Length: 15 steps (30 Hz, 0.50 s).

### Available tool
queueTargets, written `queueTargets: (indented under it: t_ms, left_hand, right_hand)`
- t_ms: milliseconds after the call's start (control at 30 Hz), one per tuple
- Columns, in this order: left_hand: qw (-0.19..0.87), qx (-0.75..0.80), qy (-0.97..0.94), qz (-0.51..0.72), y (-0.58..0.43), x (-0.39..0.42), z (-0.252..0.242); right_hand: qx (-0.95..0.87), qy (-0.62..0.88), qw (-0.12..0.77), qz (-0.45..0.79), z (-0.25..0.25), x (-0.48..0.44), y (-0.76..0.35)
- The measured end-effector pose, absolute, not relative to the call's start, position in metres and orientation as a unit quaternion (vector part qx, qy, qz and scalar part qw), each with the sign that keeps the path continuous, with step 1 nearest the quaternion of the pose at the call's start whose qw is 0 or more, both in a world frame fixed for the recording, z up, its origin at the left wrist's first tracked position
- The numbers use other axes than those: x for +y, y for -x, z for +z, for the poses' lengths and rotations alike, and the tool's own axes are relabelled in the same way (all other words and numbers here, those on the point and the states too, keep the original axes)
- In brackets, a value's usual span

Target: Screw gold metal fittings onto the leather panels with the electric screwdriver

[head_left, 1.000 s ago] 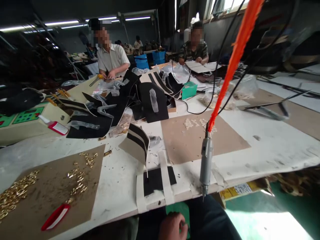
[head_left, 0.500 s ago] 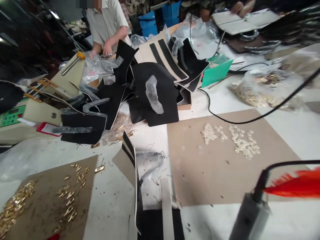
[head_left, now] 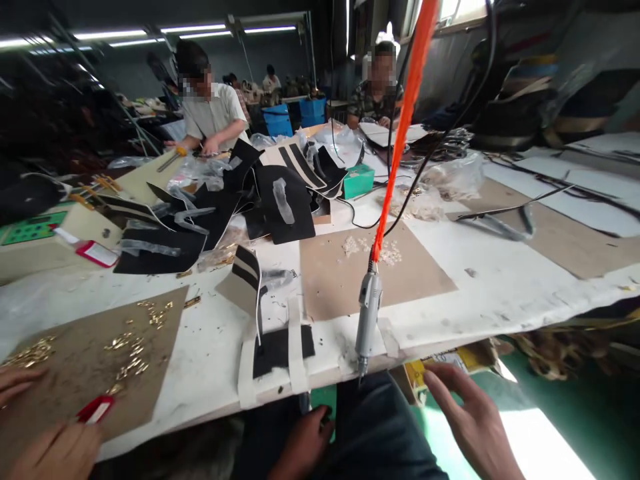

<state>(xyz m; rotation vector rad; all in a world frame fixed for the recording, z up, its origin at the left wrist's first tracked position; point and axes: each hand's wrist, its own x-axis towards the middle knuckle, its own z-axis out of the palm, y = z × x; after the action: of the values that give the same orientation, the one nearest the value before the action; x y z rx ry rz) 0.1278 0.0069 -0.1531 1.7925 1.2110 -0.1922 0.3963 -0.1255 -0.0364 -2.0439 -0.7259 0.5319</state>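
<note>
My left hand (head_left: 306, 440) is low over my lap below the table edge, its fingers curled in. Whatever it may hold I cannot make out. On the right, my right hand (head_left: 473, 420) is in the air past the table edge, fingers extended and holding nothing. Between and above them a grey electric screwdriver (head_left: 369, 313) hangs tip down from an orange cord (head_left: 400, 160). Near the front edge lies a black piece (head_left: 280, 350) with pale strips across it, and a curved striped panel (head_left: 247, 273) stands up from it.
At left, a neighbour's hand (head_left: 63, 447) is by a red-handled tool (head_left: 95, 408) near gold fittings (head_left: 127, 350). A brown board (head_left: 340, 293) bears small pale pieces. Black panels (head_left: 285, 213) are piled behind. Two people work across the table. A yellow box (head_left: 417, 380) sits below.
The view has lifted and pulled back, so both my hands and my lap now show. The screwdriver, earlier tilted at lower right, now hangs upright near the middle.
</note>
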Motion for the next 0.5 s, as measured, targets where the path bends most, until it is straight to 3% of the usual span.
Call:
queueTargets:
  t_ms: [100,300,500]
  left_hand:
    - [0.459,0.466,-0.756,-0.031,-0.117,-0.007,-0.126]
    - [0.419,0.45,-0.782,0.103,-0.114,-0.034,-0.042]
    - [0.207,0.467,-0.764,0.395,-0.102,-0.016,-0.006]
  right_hand:
    - [-0.339,0.774,0.494,0.206,-0.016,-0.082,-0.393]
    - [-0.407,0.809,0.354,0.232,-0.01,-0.016,-0.37]
    - [-0.429,0.811,0.332,0.22,-0.018,-0.036,-0.399]
